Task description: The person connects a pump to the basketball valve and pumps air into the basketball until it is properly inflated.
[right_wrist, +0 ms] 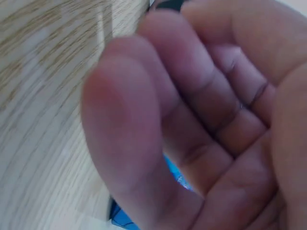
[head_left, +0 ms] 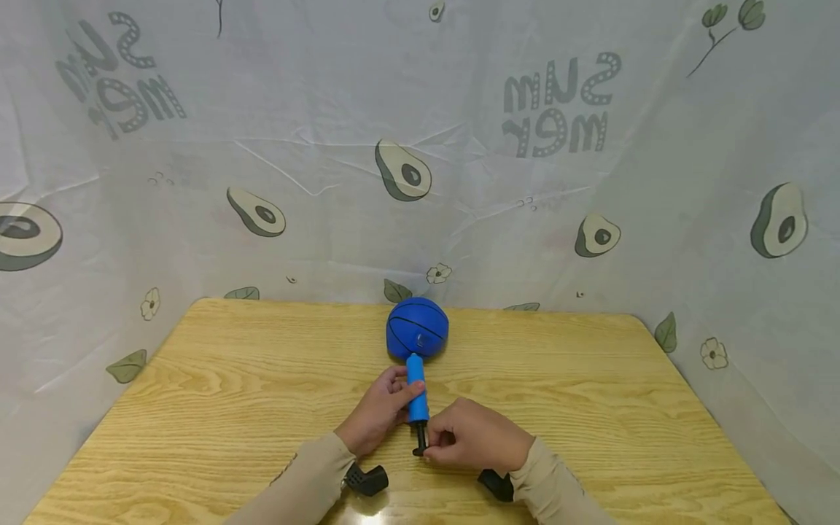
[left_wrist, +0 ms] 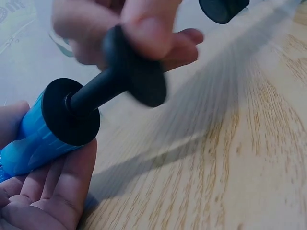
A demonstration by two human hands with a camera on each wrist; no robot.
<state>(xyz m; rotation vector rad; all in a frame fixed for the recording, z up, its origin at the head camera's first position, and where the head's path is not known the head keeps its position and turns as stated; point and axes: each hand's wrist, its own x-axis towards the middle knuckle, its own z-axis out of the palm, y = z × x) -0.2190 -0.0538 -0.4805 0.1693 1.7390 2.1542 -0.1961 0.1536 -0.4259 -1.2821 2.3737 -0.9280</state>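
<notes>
Blue pump [head_left: 418,406] lengthwise, tip [head_left: 414,356] toward ball [head_left: 417,323]

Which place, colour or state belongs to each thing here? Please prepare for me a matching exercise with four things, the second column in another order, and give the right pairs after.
Column one:
1. basketball
2. pump handle
3. left hand
4. right hand

Column two:
A. pinches the end of the pump
B. holds the blue pump barrel
C. near the far edge of the table
D. black all over

Right pairs: 1-C, 2-D, 3-B, 4-A
</notes>
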